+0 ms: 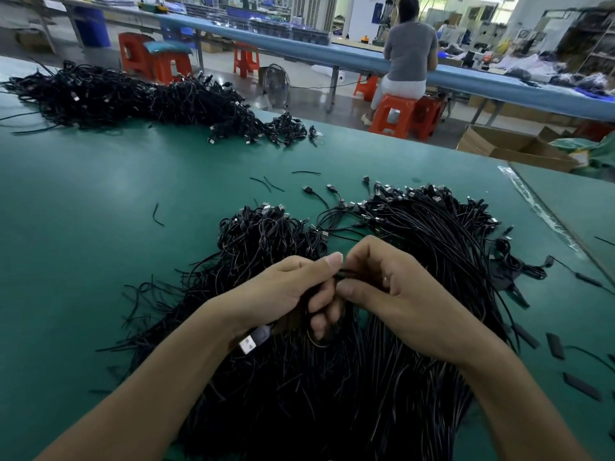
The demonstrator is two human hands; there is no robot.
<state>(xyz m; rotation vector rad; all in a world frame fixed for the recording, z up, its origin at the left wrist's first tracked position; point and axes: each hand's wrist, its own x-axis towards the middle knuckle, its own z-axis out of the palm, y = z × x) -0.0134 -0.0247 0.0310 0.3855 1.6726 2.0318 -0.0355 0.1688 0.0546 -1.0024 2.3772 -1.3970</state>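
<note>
Left hand [293, 291] is curled round a black cable [343, 272], with the USB plug [252, 341] jutting below the palm. Right hand [399, 294] pinches the same cable, both just above the near cable pile [432, 234]. Recommended: wind even loops, lifted clear of the pile's loose strands to avoid snagging.

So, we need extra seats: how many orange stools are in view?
6 orange stools: one far left, one under a teal cushion, one by the blue bench, one left of the seated person, one under them, one beside it. Others may be hidden.
</note>
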